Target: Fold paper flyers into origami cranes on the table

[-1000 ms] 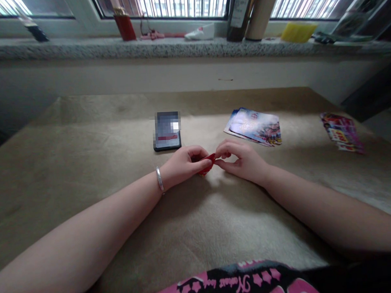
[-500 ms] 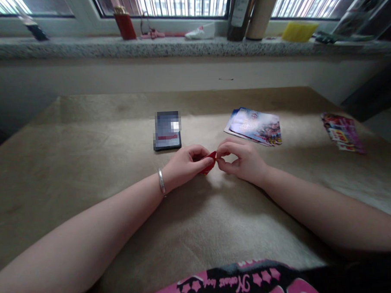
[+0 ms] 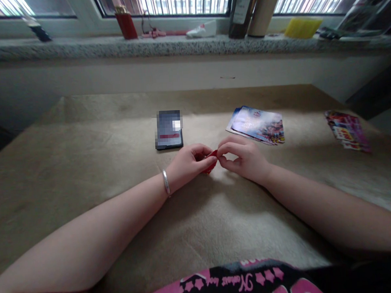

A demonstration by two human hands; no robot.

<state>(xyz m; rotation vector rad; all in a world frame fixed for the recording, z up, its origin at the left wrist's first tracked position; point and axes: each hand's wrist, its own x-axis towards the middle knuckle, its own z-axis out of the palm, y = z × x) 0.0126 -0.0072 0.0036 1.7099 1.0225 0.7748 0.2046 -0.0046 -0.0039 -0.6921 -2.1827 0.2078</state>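
Note:
Over the middle of the table, my left hand (image 3: 191, 164) grips a small red folded paper piece (image 3: 211, 162) between thumb and fingers. The hand hides much of it, and I cannot make out its exact kind. My right hand (image 3: 243, 158) pinches the right-hand tip of the same red piece with thumb and forefinger. Behind my right hand lies a fanned stack of glossy printed cards (image 3: 257, 122). A phone-like dark slab (image 3: 169, 129), its face pixelated, rests behind my left hand.
The table (image 3: 116, 124) has a tan cover. Several small pinkish printed packets (image 3: 347, 131) lie overlapped at its right edge. On the stone sill (image 3: 90, 49) behind stand a red bottle (image 3: 126, 24), a dark box (image 3: 240, 15) and a yellow block (image 3: 303, 28).
Both hands keep their hold on the red paper piece, with barely any finger movement. The whole scene sits slightly farther right in view.

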